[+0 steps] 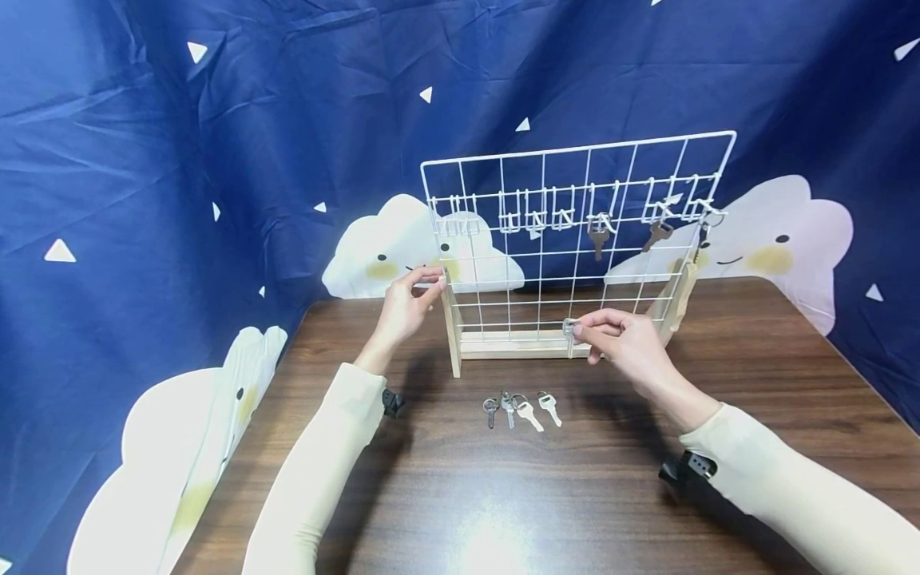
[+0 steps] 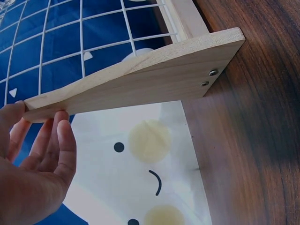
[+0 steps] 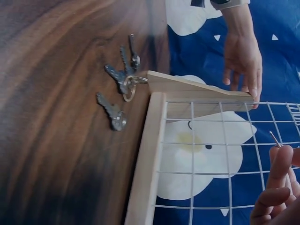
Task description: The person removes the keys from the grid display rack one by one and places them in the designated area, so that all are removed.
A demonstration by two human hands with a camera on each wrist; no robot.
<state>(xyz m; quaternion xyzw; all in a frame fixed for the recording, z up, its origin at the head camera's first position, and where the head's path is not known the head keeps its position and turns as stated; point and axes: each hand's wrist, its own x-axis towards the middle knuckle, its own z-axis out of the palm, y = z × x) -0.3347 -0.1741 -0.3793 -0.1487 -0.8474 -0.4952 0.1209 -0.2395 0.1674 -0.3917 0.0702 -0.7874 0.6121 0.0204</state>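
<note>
My left hand (image 1: 404,307) pinches the upper tip of the wooden side panel (image 2: 136,84) of a white wire grid rack (image 1: 540,303), thumb on one face and fingers beneath. A silver key (image 1: 570,329) is between the thumb and fingers of my right hand (image 1: 627,343), held in front of the rack's lower wires. In the right wrist view only its thin tip pokes out past the fingertips. Three keys hang from hooks on the rack's right half: a brown one (image 1: 599,235), another brown one (image 1: 657,235) and a dark one (image 1: 703,236) at the end.
Several loose keys with rings (image 1: 527,414) lie on the brown wooden table (image 1: 431,479) before the rack. More white wire hooks (image 1: 535,220) line the upper grid. Behind stands a blue cloth (image 1: 302,120) printed with white clouds.
</note>
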